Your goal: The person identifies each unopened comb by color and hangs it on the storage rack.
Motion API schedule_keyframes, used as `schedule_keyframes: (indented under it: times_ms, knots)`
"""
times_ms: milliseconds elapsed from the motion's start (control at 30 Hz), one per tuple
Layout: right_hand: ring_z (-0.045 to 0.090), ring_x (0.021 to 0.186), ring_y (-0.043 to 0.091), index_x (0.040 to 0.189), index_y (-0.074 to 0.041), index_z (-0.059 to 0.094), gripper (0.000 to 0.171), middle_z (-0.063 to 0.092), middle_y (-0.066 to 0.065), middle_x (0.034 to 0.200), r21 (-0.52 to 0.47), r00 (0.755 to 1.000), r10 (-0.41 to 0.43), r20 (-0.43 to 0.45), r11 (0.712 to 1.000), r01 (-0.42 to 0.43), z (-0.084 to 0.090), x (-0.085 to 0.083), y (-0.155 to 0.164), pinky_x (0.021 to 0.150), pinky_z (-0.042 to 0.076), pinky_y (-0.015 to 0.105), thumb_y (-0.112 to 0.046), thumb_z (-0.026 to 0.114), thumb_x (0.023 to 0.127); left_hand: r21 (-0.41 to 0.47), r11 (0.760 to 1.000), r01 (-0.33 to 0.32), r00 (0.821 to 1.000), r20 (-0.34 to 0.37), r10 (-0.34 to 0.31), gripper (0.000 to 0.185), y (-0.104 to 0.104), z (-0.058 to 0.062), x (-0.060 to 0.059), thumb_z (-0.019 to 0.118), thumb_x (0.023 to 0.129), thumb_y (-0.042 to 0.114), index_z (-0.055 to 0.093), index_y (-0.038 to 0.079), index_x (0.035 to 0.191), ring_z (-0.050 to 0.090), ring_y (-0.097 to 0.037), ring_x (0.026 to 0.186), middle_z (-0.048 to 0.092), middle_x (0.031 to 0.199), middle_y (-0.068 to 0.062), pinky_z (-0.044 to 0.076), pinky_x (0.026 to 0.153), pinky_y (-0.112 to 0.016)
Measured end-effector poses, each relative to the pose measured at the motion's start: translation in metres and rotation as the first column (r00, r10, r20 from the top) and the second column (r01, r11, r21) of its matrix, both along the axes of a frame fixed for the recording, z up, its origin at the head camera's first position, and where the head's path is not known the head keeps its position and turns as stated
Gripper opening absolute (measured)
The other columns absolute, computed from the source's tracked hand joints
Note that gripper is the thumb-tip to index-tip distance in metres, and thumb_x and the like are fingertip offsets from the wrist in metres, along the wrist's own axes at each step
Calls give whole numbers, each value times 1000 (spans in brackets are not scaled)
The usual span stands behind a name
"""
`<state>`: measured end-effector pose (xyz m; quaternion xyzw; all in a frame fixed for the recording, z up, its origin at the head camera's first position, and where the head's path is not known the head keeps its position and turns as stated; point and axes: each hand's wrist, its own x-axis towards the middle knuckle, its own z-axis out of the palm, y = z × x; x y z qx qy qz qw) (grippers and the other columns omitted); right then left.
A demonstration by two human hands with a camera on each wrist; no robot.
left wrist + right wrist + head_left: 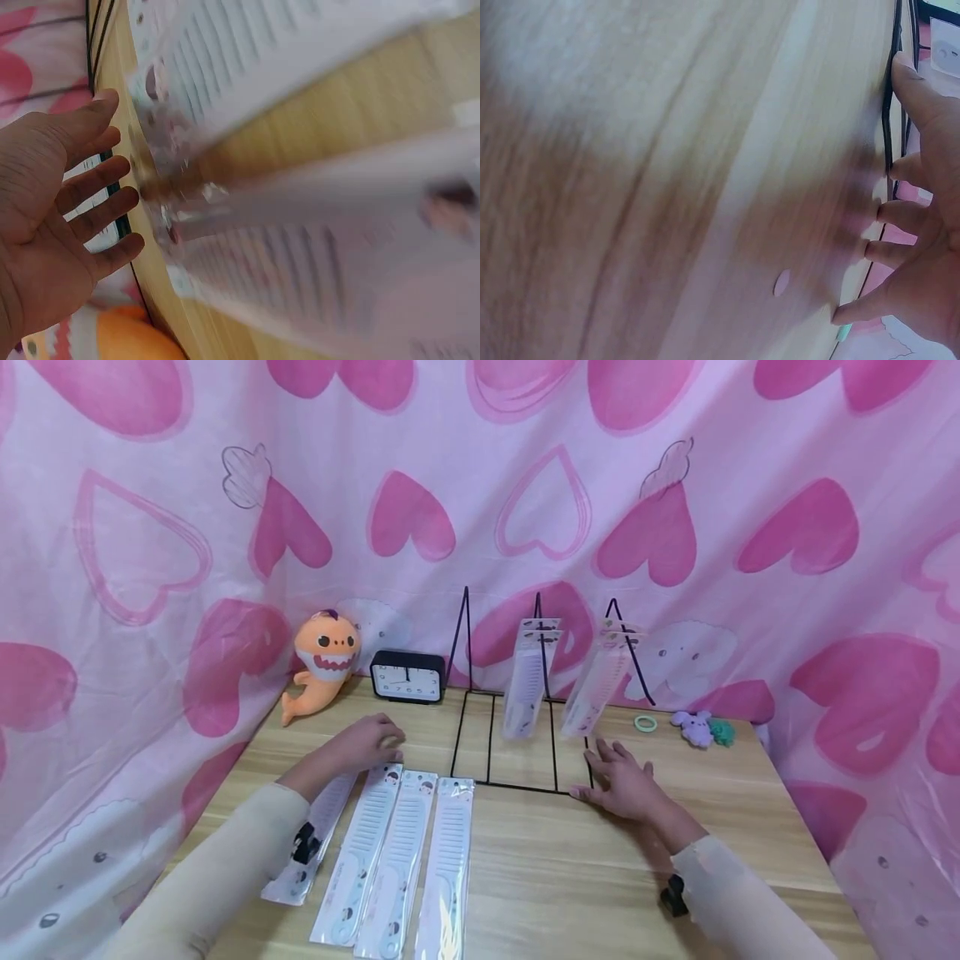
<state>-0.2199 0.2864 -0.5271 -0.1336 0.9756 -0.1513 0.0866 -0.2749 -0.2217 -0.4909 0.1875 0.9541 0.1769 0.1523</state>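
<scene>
— Head view: which side of you is nearer the flat packed combs [399, 858]?

— Your left hand [366, 743], by their far ends. They lie side by side on the table [562, 877], long axes running back toward you. The wire rack [522, 788] sits to the right of that hand, hanging combs [527, 681] on it; your right hand [622, 781] is at its near right corner.

— And the left wrist view?

— Your left hand's fingers are apart and hold nothing, just beside the comb ends; whether they touch, I can't tell.

— Right wrist view?

— Your right hand's fingers are spread too, gripping nothing, thumb at the rack's dark wire.
</scene>
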Motion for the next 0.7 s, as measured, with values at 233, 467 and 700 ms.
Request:
schedule_keyframes:
  times_ms: [233,467,700]
  knots:
    - [21,166,58,167,-10,49,89,26,24,182,-14,1000,-4,22,1000,4,3,0,1,112,10,100,-63,74,101,-15,996,-83,997,0,83,44,-33,1,12,80,103,31,74,10,141,62,-40,133,65,145,-20,52,117,-64]
    - [23,165,60,166,-8,49,91,27,26,181,1,1000,4,18,1000,-4,1,1,1,111,14,101,-67,72,100,13,994,-109,994,-24,110,44,-56,-5,21,80,103,28,74,8,141,61,-44,135,65,145,-23,51,117,-67]
    - [23,164,62,167,-7,48,94,25,25,182,8,1000,8,10,1000,-8,3,0,-1,109,14,102,-69,70,100,24,989,-145,989,-1,145,50,-71,-3,27,81,102,32,70,10,146,57,-49,139,59,151,-26,49,118,-72]
